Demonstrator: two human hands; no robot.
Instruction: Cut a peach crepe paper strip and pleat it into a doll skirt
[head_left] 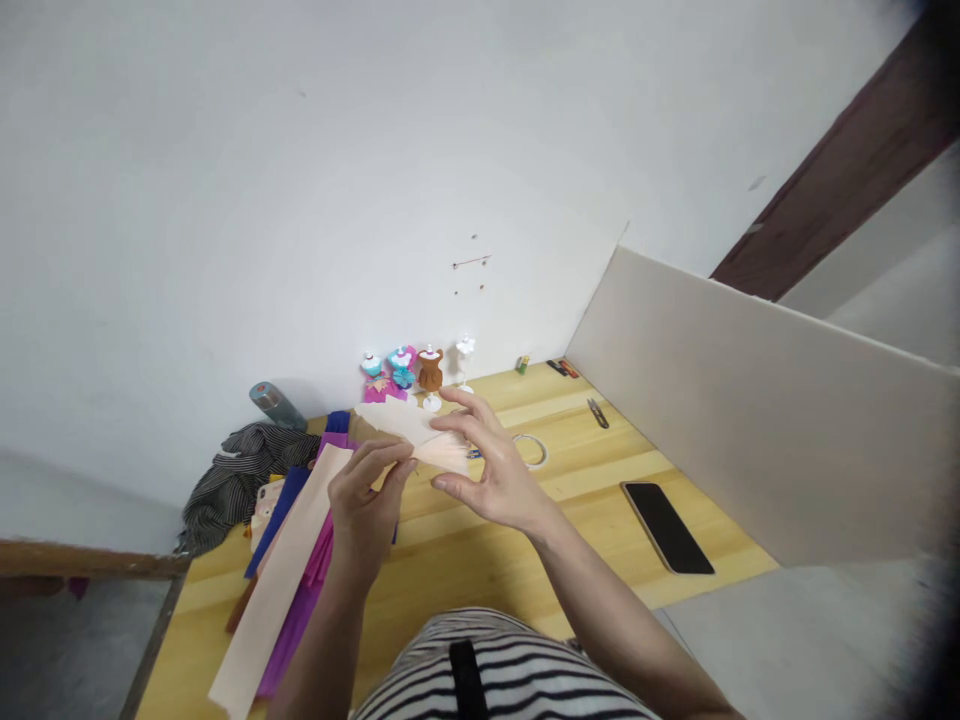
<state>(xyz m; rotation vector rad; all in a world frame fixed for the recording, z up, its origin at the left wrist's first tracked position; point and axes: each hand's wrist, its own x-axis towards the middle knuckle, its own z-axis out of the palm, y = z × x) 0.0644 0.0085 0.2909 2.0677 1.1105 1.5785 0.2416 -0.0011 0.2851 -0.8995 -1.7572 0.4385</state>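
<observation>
Both hands are raised over a wooden table [600, 520] and hold a pleated piece of pale peach crepe paper [420, 432]. My left hand [367, 500] pinches its lower edge between thumb and fingers. My right hand [487, 465] grips the right side, with the index finger stretched over the top. A long strip of the same peach paper [281, 580] lies on the table below the left hand, over purple [300, 610] and blue [281, 510] crepe sheets.
Small paper dress figures [405, 372] stand along the wall. A tape roll [534, 450], snips [598, 412], a black phone [666, 526], a striped cloth [236, 470] and a bottle [274, 403] lie around. A white board [750, 420] leans at right.
</observation>
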